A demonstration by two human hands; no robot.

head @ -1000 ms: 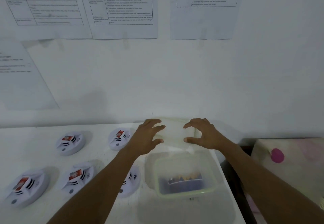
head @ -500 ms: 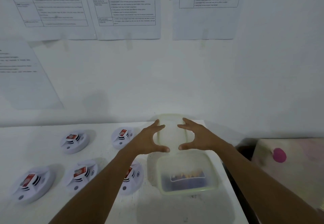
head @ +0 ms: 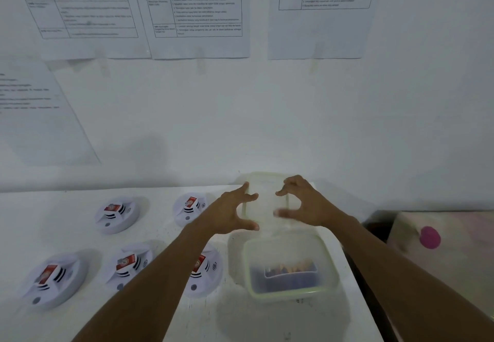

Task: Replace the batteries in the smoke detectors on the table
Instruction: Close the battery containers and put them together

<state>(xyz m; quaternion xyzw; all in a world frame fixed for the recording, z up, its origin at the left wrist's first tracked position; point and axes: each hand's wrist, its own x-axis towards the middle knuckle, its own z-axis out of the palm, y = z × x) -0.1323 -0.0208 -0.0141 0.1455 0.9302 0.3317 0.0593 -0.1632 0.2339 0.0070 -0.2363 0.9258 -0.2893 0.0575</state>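
We see both forearms stretched forward from the lower edge, side by side, over the right end of the tabletop [head: 157, 229]. The left hand [head: 232, 214] is palm down, with the fingers spread and nearly straight and the thumb held out toward us. Its fingertips lie at the left rim of the lid [head: 267, 197]. The right hand [head: 310, 204] faces it from the other side, its fingers bent into a loose claw above the lid's right rim and its thumb well apart and blurred. Neither hand closes on the lid, and we cannot tell whether any fingertip touches it.

The lid, clear with a pale green rim, lies at the far edge of the tabletop, against the wall [head: 267, 127]. Just nearer us stands the open box [head: 291, 295], with the batteries [head: 288, 270] dark at its bottom. Five detectors [head: 116, 214] rest to the left in two rows, each with a red-labelled block on top. The left forearm crosses over part of the one nearest the box. Printed sheets [head: 197, 7] hang on the wall.
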